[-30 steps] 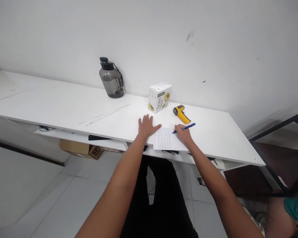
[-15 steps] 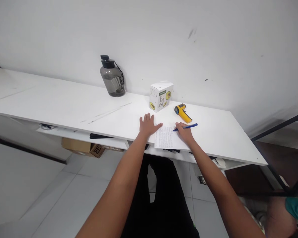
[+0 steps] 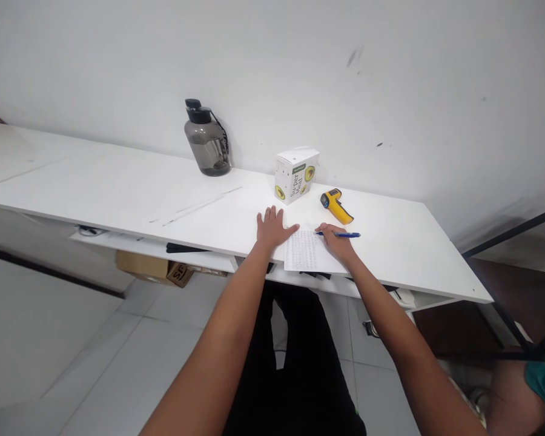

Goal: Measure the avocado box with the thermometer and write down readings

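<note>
Our right hand (image 3: 338, 241) grips the blue pen (image 3: 343, 234), long axis pointing right, tip at the paper (image 3: 302, 251) by the table (image 3: 118, 194) edge; our left hand (image 3: 272, 227) lies flat, fingers spread, on the paper's left edge.

Clearance on tabletop (image 3: 118, 188)
Left half open; box (image 3: 296, 175), thermometer (image 3: 336, 206) and bottle (image 3: 208, 139) obstruct the rear beyond the paper (image 3: 305, 253).

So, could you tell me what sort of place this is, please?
Probably a plain office or workroom: a long white desk against a bare wall, where the right hand holds a pen over a sheet, with a yellow thermometer gun and a bottle nearby.
</note>
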The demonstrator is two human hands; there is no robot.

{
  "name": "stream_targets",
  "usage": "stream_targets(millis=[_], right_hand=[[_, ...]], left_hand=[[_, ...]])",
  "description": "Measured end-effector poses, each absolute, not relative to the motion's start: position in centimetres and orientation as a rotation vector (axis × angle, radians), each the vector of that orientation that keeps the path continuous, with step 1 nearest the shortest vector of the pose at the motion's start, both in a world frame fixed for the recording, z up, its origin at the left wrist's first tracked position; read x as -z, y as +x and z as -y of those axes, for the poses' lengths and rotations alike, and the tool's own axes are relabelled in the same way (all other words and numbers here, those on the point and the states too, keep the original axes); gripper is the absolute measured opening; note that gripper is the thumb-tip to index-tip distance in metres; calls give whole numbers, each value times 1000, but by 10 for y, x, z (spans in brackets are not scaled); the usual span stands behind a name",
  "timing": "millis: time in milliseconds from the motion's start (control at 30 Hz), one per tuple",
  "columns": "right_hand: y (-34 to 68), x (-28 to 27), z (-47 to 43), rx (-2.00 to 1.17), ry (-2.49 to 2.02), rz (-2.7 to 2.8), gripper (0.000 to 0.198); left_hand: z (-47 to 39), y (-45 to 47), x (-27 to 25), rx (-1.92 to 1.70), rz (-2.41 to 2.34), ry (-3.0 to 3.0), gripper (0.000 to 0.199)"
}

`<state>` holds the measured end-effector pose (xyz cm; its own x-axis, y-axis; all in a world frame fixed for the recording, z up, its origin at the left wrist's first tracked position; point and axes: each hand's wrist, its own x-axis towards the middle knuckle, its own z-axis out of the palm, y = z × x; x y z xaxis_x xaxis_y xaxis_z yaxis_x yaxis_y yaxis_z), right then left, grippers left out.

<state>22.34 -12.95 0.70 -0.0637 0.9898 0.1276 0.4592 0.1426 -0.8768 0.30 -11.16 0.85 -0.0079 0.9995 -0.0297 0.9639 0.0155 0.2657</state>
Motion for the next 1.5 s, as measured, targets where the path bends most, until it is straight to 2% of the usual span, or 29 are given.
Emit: stream_targets(millis=[167, 300, 500, 700, 900, 1000, 1100, 1200, 1233, 1300, 1400, 1433, 1500], right_hand=[[224, -2, 126, -777, -1295, 1759, 40], [224, 4, 121, -825, -1356, 1851, 49], [222, 10, 115, -890, -1331, 1743, 46], [222, 13, 111, -964, -1347, 1533, 54], [220, 10, 108, -1053, -1360, 1420, 53], [220, 1, 106, -1162, -1384, 1366, 63], [226, -20, 99, -1431, -1389, 1280, 75], [237, -47, 88, -1797, -1364, 1317, 62], [240, -54, 83, -1790, -1412, 1395, 54], [242, -64, 72, -1436, -1617, 1606, 44], [232, -65, 57, -531, -1926, 1776, 42], [227, -62, 52, -340, -2012, 1778, 45], [215, -54, 44, -255, -2190, 1752, 50]], left_hand=[[113, 3, -11, -241, -2083, 2047, 94], [113, 3, -12, -257, -2069, 2053, 93], [111, 2, -7, -298, -2058, 2055, 90], [106, 1, -1, -406, -2057, 1987, 76], [107, 2, -1, -501, -2048, 1966, 68], [106, 1, 1, -487, -2055, 1981, 71], [105, 0, 4, -461, -2058, 2005, 74], [104, -2, 5, -437, -2068, 2001, 75], [104, -2, 4, -428, -2073, 1995, 75], [105, -2, 4, -419, -2078, 1999, 75], [106, -2, 2, -413, -2087, 1986, 78], [106, -1, 1, -420, -2098, 1967, 81], [105, -1, 1, -456, -2136, 1909, 88]])
